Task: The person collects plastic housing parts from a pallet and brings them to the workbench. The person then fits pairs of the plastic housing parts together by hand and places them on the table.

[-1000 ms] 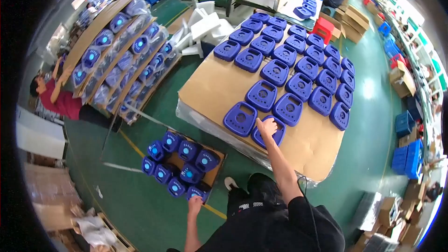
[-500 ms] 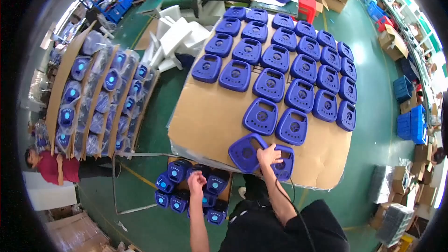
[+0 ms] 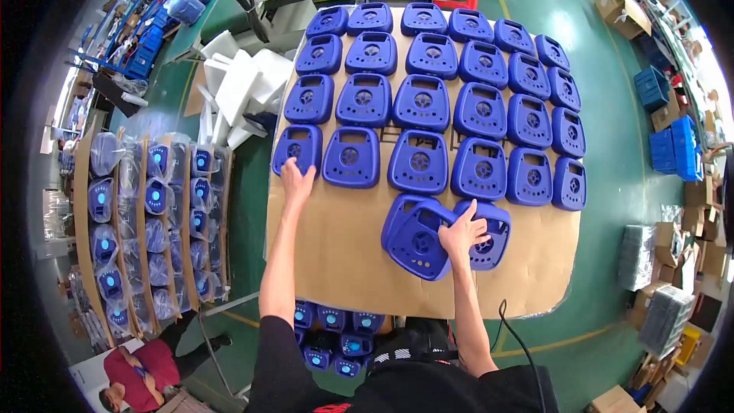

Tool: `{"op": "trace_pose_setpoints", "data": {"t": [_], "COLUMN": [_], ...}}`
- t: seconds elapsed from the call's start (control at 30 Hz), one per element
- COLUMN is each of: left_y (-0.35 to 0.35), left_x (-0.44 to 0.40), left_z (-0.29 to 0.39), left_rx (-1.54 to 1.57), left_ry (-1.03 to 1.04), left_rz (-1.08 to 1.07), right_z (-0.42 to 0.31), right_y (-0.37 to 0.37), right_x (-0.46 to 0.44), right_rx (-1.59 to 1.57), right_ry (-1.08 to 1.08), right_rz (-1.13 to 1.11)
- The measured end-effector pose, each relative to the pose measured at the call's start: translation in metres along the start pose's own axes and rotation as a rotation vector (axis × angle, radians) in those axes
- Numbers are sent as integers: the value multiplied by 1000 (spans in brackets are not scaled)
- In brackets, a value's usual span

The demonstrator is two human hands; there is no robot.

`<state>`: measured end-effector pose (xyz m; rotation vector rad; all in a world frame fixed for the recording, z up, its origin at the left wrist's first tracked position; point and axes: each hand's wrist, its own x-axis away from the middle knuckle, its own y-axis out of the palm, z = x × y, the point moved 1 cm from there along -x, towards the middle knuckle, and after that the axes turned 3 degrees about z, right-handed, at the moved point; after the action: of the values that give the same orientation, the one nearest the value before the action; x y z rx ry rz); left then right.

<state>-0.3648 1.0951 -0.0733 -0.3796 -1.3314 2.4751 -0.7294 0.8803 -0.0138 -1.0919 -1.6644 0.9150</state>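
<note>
My right hand [image 3: 462, 234] grips the upper right edge of a blue plastic housing [image 3: 419, 251]. This housing is tilted and overlaps another blue housing [image 3: 396, 218] behind it. Some of my right fingers extend over a third housing [image 3: 492, 251], partly covering it. At the left end of the nearest full row, my left hand [image 3: 297, 182] has its fingers and thumb on the lower edge of a housing [image 3: 300, 141]. Each housing has a rectangular opening, a round vented grille and a row of small holes.
Rows of similar housings [image 3: 420, 101] lie on the cardboard-covered table [image 3: 344, 260]. Finished-looking blue units [image 3: 331, 317] sit below its front edge. Bagged units stand in a divided carton [image 3: 134, 222] at left, near a person in a red shirt [image 3: 145, 371]. White foam pieces [image 3: 248, 88] lie beyond.
My left hand has moved from beside the table up to a housing at the row's left end. The right-hand housing now overlaps another one. The view has shifted.
</note>
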Motion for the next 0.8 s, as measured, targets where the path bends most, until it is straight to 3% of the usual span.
{"op": "trace_pose_setpoints", "data": {"t": [0.2, 0.33, 0.4, 0.47, 0.53, 0.57, 0.6, 0.77, 0.8], "left_y": [39, 49, 41, 44, 42, 41, 54, 39, 33], "left_x": [-56, -77, -87, -88, -94, -95, -91, -77, -75], "left_z": [46, 64, 81, 81, 88, 97, 89, 90, 93], "left_rx": [-239, -296, -375, -418, -576, -550, -545, -486, -538], "left_ry": [-197, -366, -461, -485, -313, -325, -321, -306, -287], "left_rz": [-229, -170, -317, -258, -247, -278, -147, -174, -45], "right_z": [-33, -39, -45, -48, -44, -44, -44, -43, -44], "right_y": [26, 14, 12, 15, 19, 20, 22, 26, 26], "right_x": [-17, -13, -10, -9, -9, -11, -11, -12, -12], "right_rx": [148, 204, 234, 243, 208, 219, 230, 177, 161], "right_ry": [75, 17, 7, 0, 14, 20, 29, 44, 52], "right_rz": [8, -44, -36, -24, -34, -35, -35, 27, 30]}}
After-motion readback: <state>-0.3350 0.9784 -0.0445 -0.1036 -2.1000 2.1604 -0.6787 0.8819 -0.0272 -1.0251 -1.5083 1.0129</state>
